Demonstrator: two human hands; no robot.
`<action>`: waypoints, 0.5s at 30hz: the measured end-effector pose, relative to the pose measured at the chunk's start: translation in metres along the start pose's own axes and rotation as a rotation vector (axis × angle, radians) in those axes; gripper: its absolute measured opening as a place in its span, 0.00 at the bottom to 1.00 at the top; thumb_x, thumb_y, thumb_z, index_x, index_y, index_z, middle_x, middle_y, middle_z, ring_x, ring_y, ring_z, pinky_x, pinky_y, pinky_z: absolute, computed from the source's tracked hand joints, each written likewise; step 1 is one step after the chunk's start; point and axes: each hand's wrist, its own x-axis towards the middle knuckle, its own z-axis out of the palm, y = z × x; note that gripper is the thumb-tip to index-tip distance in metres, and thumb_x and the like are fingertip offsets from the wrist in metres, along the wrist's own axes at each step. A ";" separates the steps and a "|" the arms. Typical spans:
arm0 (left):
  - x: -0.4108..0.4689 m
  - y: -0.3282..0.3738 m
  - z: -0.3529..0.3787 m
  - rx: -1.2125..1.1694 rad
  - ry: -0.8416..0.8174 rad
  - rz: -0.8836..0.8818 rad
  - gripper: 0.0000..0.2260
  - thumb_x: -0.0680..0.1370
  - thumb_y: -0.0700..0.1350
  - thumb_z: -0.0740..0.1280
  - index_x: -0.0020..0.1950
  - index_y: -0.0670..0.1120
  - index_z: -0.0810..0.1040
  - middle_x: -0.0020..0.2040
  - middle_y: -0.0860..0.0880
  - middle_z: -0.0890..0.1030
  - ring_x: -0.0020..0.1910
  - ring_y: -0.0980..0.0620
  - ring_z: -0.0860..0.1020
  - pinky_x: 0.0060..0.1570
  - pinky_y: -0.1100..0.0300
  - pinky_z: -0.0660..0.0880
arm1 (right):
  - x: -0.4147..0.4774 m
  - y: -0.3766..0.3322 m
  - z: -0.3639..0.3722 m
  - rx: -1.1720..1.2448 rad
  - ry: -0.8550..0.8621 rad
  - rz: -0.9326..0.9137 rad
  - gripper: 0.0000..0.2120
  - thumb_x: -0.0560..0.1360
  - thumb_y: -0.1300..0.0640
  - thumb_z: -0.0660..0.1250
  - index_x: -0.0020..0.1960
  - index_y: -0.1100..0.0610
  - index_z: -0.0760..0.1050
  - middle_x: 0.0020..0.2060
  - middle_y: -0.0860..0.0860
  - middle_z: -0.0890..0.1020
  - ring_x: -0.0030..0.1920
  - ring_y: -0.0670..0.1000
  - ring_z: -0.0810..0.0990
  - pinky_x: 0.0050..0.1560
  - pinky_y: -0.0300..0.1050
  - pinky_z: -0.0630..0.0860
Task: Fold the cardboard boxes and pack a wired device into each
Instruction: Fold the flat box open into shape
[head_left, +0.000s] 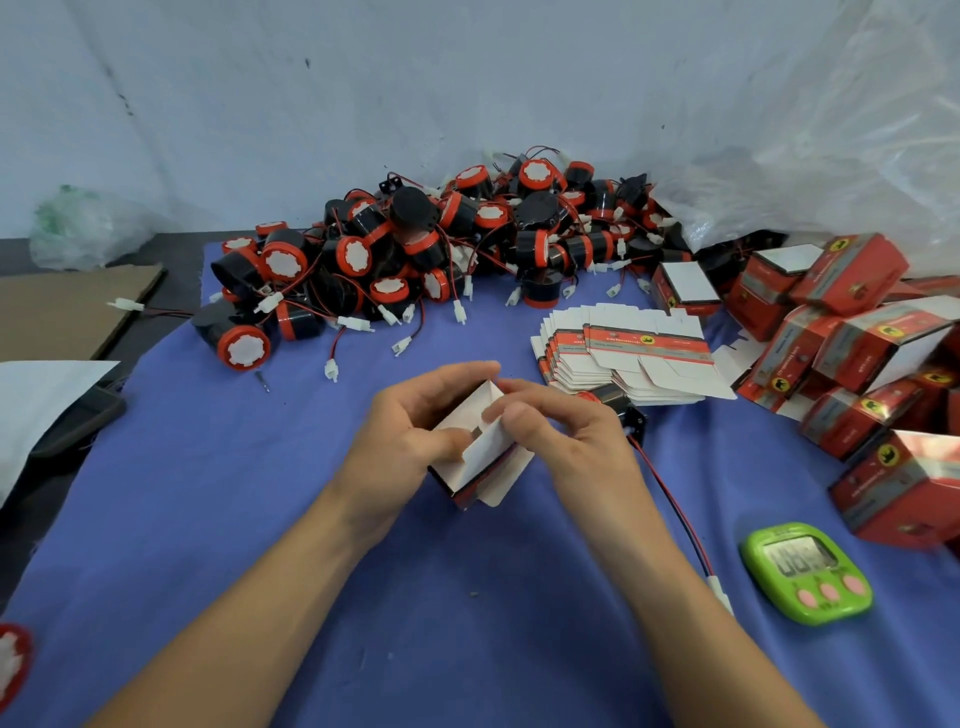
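Gripping a half-folded cardboard box over the counter middle, left hand curls round its left side, right hand pinches the white top flap. Wired device sits just behind right hand, flat box stack beyond.

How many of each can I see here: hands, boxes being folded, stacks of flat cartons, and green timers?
Hands: 2, the left hand and the right hand
Half-folded box, held by both hands: 1
Stack of flat cartons: 1
Green timer: 1
Total: 5
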 end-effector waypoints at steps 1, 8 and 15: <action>0.001 0.002 -0.002 -0.001 -0.017 0.014 0.28 0.67 0.32 0.64 0.65 0.49 0.83 0.61 0.49 0.86 0.63 0.51 0.82 0.55 0.61 0.79 | -0.001 0.000 0.000 0.006 -0.038 0.007 0.13 0.77 0.46 0.66 0.44 0.48 0.88 0.56 0.42 0.86 0.64 0.37 0.79 0.62 0.36 0.71; -0.002 -0.002 0.001 0.049 -0.003 0.030 0.28 0.70 0.31 0.65 0.66 0.52 0.81 0.63 0.55 0.84 0.66 0.57 0.80 0.56 0.64 0.79 | 0.001 0.002 0.000 0.107 -0.019 0.155 0.16 0.82 0.59 0.64 0.43 0.54 0.88 0.56 0.42 0.87 0.59 0.43 0.84 0.64 0.47 0.74; -0.012 -0.019 0.027 0.542 0.405 0.052 0.23 0.80 0.50 0.68 0.75 0.59 0.73 0.61 0.65 0.77 0.59 0.65 0.76 0.60 0.66 0.74 | 0.004 0.003 -0.006 0.280 0.071 0.220 0.11 0.77 0.61 0.67 0.45 0.54 0.89 0.51 0.45 0.88 0.60 0.46 0.84 0.59 0.45 0.82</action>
